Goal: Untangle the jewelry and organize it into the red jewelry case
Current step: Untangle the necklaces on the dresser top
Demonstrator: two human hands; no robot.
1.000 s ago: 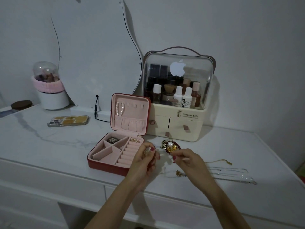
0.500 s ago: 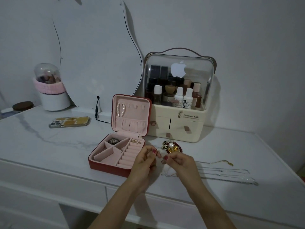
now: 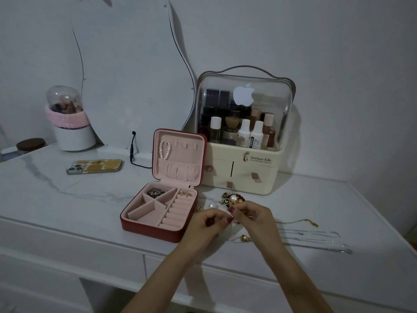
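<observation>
Two hands meet just right of the red jewelry case [image 3: 158,227], fingertips drawn together: the left hand [image 3: 206,224] and the right hand [image 3: 252,216] each seem to pinch some small piece between them, too small and shadowed to name; whether both truly grip it I cannot tell for certain. The case lies open on the white worktop [image 3: 67,206], lid upright, a pearl bracelet [image 3: 164,149] hung inside the lid, a dark cluster [image 3: 155,192] in a far compartment, small gold pieces [image 3: 186,193] at the far end of the ring rolls; the near compartments look unfilled. Beyond the hands sits a knot of jewelry [image 3: 232,198], red beads, pearls and gold charms bunched together; thin chains [image 3: 316,239] lie stretched out to the right, a small gold item [image 3: 243,238] near the right wrist. All of it should be light, limp and slippery; fine chains kink and snap if tugged, so loosening loops at the clasp or a bead seems wiser than pulling the ends. Around it: a cream cosmetics organizer [image 3: 242,168] stands just behind the knot, leaving little room on that side; a phone [image 3: 94,166], a cable [image 3: 133,154] and a white pot [image 3: 74,136] sit well to the left, out of the way.
</observation>
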